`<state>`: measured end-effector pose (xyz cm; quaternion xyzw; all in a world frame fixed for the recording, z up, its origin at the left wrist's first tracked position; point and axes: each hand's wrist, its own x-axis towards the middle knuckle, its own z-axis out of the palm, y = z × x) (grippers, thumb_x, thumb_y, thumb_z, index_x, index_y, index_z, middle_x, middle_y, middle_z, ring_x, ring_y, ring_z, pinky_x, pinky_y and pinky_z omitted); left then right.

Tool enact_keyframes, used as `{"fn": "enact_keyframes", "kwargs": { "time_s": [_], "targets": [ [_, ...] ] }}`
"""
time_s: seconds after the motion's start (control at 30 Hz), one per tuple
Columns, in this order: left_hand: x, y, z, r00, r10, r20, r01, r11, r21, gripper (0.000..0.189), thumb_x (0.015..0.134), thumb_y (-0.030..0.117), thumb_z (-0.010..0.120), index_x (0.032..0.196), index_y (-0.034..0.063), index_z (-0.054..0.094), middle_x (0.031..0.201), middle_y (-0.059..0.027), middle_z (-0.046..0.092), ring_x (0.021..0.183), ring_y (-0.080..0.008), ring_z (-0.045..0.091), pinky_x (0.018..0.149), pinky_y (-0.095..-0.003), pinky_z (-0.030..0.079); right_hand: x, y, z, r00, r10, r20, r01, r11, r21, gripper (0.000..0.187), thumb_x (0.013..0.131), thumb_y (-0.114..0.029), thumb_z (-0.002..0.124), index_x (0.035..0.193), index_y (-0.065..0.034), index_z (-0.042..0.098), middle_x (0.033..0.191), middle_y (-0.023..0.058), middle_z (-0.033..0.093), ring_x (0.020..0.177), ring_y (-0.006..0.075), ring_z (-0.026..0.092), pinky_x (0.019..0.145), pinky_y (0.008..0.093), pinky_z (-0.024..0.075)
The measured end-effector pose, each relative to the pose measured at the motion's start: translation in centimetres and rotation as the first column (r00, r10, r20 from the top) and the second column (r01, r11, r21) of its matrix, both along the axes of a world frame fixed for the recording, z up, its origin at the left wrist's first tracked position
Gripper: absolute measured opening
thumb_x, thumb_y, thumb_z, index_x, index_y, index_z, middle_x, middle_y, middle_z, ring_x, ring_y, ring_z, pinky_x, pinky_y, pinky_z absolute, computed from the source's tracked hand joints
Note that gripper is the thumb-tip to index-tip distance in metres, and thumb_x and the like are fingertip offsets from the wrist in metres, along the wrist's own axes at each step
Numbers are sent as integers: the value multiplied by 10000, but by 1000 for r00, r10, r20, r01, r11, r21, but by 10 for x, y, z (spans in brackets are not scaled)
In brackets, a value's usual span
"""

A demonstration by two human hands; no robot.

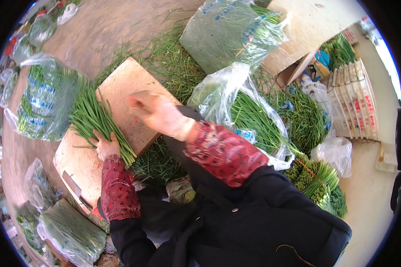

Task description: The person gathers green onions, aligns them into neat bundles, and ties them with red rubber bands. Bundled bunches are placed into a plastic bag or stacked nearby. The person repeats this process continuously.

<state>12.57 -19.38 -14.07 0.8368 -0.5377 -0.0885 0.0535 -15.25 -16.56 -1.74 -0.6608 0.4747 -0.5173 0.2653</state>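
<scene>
My left hand (107, 147), in a pale glove, rests on a bunch of green garlic chives (97, 123) lying across a wooden board (137, 86). Its fingers are spread over the stalks near their cut ends. Above the board to the right is my right hand (157, 111), blurred; whether it holds anything cannot be told. A thin red strip (132, 123) shows on the board below it. A knife (74, 187) with a dark handle lies at the board's lower left part. Patterned red sleeve covers reach over both forearms.
An open plastic bag of chives (254, 110) stands right of the board, near tied bundles (315, 180) and a white crate (352, 100). Filled bags (43, 100) (72, 230) sit left. Another large bag (224, 36) stands beyond, among loose trimmings (177, 60) on the floor.
</scene>
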Motion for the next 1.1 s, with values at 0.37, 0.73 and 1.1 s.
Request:
{"fn": "enact_keyframes", "kwargs": {
  "time_s": [0.37,0.73,1.1],
  "targets": [
    [66,-5,-23,999,-39,-30,28,950,-311,1008,873,567,809,1643,106,351,1644,-277,382,1474,-516,396,1242,-538,323,-320,249,-90,501,-402,-766,697,712,82,330,879,-197,742,1187,-80,743,1057,202,755,982,379,729,873,479,589],
    [64,46,15,819,-329,-469,14,830,-557,561,931,150,827,1414,-12,593,1362,-136,621,1226,-240,591,1086,-384,467,-441,415,-112,592,171,-788,761,203,616,526,864,-494,781,1192,-85,733,1176,211,750,1122,382,710,980,470,553],
    [72,45,-8,626,-331,-706,-185,817,-547,497,910,139,841,1349,9,647,1341,-130,643,1216,-263,602,1109,-408,451,-437,333,-80,614,-280,-738,735,543,406,363,971,-383,667,1093,-53,754,949,246,748,918,443,719,840,500,570]
  ]
}}
